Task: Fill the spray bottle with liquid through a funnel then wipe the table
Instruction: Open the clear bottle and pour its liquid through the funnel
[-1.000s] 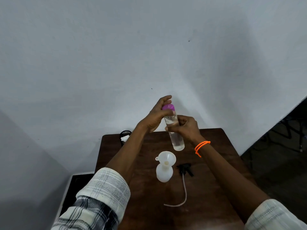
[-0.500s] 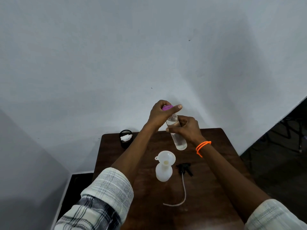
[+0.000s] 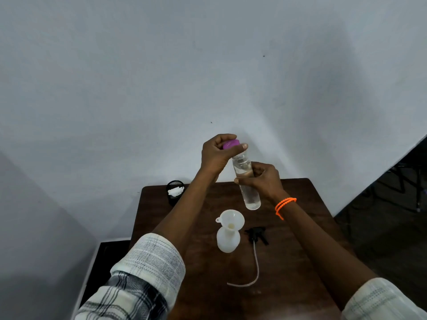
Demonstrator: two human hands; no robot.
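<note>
Spray bottle stands at frame centre on the table, funnel seated in its neck, directly below the clear bottle. Right hand grips that bottle mid-body, upright; left hand pinches its purple cap, apparently just lifted, so pouring means tipping down toward the funnel

Since the earlier views, the left hand has turned on the purple cap, its fingers now curled over the top and the thumb laid across the front. The cap now sits tilted clear of the bottle neck, whose threaded rim shows below it.
</note>
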